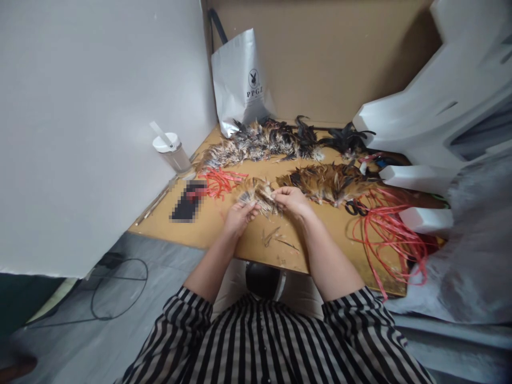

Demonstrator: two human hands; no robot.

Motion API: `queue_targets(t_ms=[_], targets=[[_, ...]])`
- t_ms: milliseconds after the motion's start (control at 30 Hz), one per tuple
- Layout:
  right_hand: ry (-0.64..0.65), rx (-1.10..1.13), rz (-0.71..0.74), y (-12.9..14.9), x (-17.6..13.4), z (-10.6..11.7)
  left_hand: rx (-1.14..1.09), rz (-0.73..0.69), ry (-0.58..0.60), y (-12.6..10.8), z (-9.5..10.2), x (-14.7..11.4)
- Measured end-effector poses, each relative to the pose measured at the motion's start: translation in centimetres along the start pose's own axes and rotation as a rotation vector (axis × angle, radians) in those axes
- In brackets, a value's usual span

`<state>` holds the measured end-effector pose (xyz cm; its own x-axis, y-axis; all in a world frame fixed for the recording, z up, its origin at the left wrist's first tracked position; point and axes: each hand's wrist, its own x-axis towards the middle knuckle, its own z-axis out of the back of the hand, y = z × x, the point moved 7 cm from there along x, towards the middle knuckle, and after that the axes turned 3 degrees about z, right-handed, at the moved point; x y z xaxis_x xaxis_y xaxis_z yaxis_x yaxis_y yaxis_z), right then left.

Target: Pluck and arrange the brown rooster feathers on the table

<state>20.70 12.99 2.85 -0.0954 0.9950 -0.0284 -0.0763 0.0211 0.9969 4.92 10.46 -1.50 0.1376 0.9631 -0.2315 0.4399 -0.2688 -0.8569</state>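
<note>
Between my two hands is a small bunch of tan and brown feathers [256, 193], its pale quill ends toward me. My left hand [241, 216] pinches its left side, thumb against the fingers. At the right side my right hand [294, 200] is closed on feathers with thumb and fingertips. A row of brown feather bundles [328, 181] lies just beyond my right hand. Farther back runs a longer row of dark and pale feather bundles [264, 141]. Red plastic strips [220, 181] lie beyond my left hand. Loose quills [276, 239] are scattered on the table below my hands.
On the wooden table [248, 240] are a lidded cup [174, 152], a blurred-out dark object [188, 201], scissors [356, 208] and more red strips [392, 240]. A silver bag [236, 80] stands at the back. White foam pieces [412, 181] edge the right; a wall [120, 106] bounds the left.
</note>
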Motion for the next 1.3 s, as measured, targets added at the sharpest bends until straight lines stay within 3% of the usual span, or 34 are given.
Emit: queue_targets(t_ms=[100, 167, 400, 900, 1300], targets=[[0.067, 0.235, -0.028, -0.1, -0.1, -1.2, -0.002, 0.007, 0.004, 0.0, -0.2, 0.0], [0.075, 0.278, -0.023, -0.1, -0.3, -2.1, 0.009, 0.014, 0.009, 0.0, -0.2, 0.0], [0.032, 0.139, 0.090, -0.4, -0.6, -4.3, 0.012, 0.023, 0.011, 0.1, -0.2, 0.1], [-0.029, -0.088, 0.260, 0.4, -0.9, -4.3, -0.019, -0.001, -0.012, 0.2, 0.1, 0.3], [0.135, 0.186, 0.049, -0.7, -0.6, -4.6, 0.113, -0.047, 0.005, -0.1, -0.1, 0.1]])
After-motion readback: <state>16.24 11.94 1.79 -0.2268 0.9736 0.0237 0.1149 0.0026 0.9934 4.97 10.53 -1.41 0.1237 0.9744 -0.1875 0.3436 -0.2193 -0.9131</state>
